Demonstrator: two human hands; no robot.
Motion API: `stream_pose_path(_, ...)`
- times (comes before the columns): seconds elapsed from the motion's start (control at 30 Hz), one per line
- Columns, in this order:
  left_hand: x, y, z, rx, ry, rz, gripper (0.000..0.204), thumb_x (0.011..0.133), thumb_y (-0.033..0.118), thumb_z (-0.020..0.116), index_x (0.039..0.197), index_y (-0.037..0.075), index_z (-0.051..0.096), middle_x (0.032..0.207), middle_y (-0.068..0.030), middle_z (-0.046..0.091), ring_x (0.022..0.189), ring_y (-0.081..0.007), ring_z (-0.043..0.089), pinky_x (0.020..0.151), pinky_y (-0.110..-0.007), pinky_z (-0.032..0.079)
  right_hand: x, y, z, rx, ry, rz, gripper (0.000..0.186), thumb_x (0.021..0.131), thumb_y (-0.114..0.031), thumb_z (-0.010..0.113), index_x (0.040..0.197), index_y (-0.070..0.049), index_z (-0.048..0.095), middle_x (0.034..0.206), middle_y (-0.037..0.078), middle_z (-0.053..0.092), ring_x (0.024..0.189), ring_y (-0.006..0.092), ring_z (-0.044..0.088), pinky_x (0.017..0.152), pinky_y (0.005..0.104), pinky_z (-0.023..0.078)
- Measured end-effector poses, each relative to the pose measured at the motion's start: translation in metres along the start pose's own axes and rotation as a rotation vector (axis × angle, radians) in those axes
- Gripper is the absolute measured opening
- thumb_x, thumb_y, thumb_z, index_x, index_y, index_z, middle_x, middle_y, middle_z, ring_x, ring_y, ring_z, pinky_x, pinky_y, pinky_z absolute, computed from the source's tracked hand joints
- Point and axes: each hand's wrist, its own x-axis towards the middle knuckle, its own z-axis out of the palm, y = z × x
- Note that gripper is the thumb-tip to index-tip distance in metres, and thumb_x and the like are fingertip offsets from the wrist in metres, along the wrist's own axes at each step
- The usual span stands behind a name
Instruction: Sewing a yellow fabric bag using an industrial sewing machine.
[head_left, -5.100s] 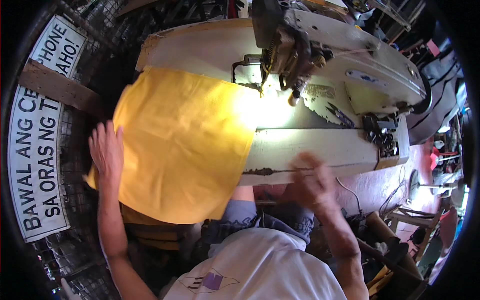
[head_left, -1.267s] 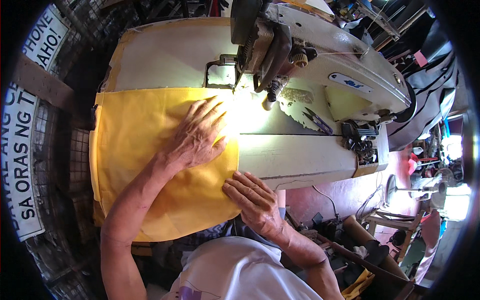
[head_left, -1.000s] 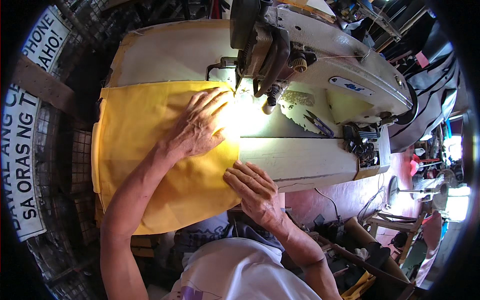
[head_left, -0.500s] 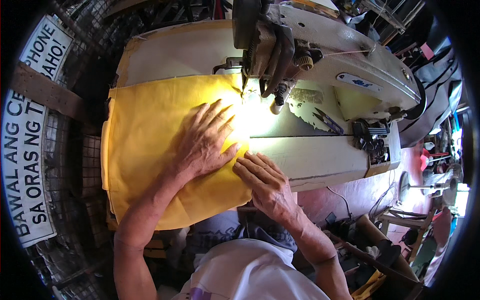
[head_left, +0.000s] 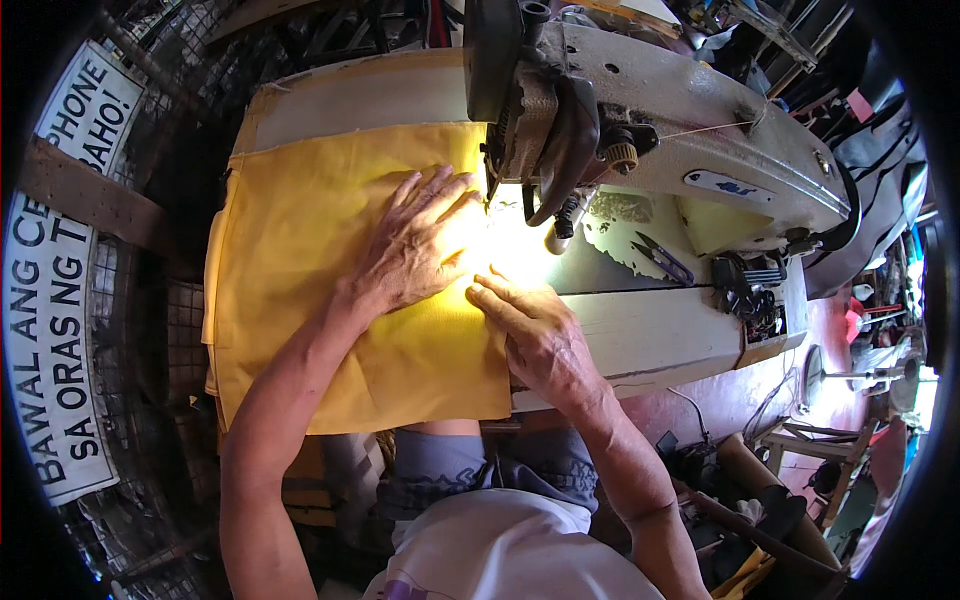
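Observation:
A large yellow cloth (head_left: 290, 270) lies in layers across the sewing machine bed, its right edge running up under the machine head. My left hand (head_left: 418, 245) rests flat on it with fingers spread, just left of the lit needle area. At the cloth's right edge, my right hand (head_left: 540, 330) has its fingers bent over the top and its thumb out of sight, gripping that edge. The sewing machine (head_left: 690, 110) stands above and to the right, with thread running along its arm. Its needle tip is hard to make out in the glare.
Small thread snips (head_left: 664, 260) lie on the bed right of the needle. Dark metal parts (head_left: 750, 285) sit at the bed's right end. A wire mesh with white signs (head_left: 60, 350) rises on the left. A standing fan (head_left: 860, 375) and wooden frames are at the right.
The yellow cloth has moved away from me, toward the back of the machine. Both hands have travelled forward with it, and the right hand is now nearer the needle.

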Motion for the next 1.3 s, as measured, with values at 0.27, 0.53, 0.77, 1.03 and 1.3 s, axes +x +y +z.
stream_pose_path(0.27,-0.009,0.021,-0.015,-0.158,-0.003,0.059,0.026,0.084,0.019,0.067,0.106,0.006,0.067,0.125,-0.011,0.059,0.128,-0.0299,0.05,0.111,-0.051,0.035,0.003,-0.002,-0.011,-0.014,-0.005,0.012,0.049,0.078,0.005,0.062,0.126,-0.005,0.064,0.131,0.014,0.062,0.119,0.0334,0.06,0.097,0.0427,0.048)
stream_pose_path(0.53,-0.005,0.01,-0.01,-0.112,0.024,0.054,0.028,0.082,0.015,0.066,0.109,0.007,0.067,0.123,-0.0108,0.061,0.128,-0.0321,0.051,0.111,-0.05,0.036,0.011,0.012,0.001,-0.075,0.011,-0.028,0.042,0.082,-0.005,0.064,0.123,-0.005,0.063,0.13,0.014,0.062,0.114,0.0311,0.06,0.097,0.0419,0.047)
stream_pose_path(0.77,-0.043,0.063,-0.044,-0.112,-0.02,0.045,0.037,0.084,0.02,0.07,0.117,0.004,0.065,0.125,-0.0137,0.059,0.123,-0.0339,0.053,0.109,-0.049,0.039,-0.054,-0.027,-0.02,-0.061,0.121,0.116,0.055,0.08,-0.006,0.071,0.132,-0.003,0.056,0.132,0.017,0.057,0.122,0.0376,0.053,0.104,0.0464,0.043)
stream_pose_path(1.03,-0.105,0.103,-0.032,-0.25,-0.114,0.098,0.038,0.08,0.02,0.078,0.113,0.005,0.067,0.129,-0.0106,0.058,0.128,-0.0303,0.051,0.11,-0.047,0.04,-0.145,-0.069,0.017,0.213,0.187,0.305,0.024,0.088,-0.004,0.068,0.111,-0.002,0.066,0.096,0.013,0.065,0.083,0.0324,0.065,0.071,0.0397,0.055)
stream_pose_path(1.3,-0.109,0.104,-0.029,-0.362,-0.011,0.074,0.023,0.082,0.009,0.075,0.103,0.008,0.069,0.12,-0.0052,0.064,0.123,-0.0274,0.057,0.11,-0.049,0.042,-0.132,-0.076,0.025,0.668,0.195,0.688,0.022,0.093,-0.014,0.068,0.108,0.002,0.068,0.089,0.011,0.071,0.074,0.0216,0.069,0.064,0.0307,0.056)
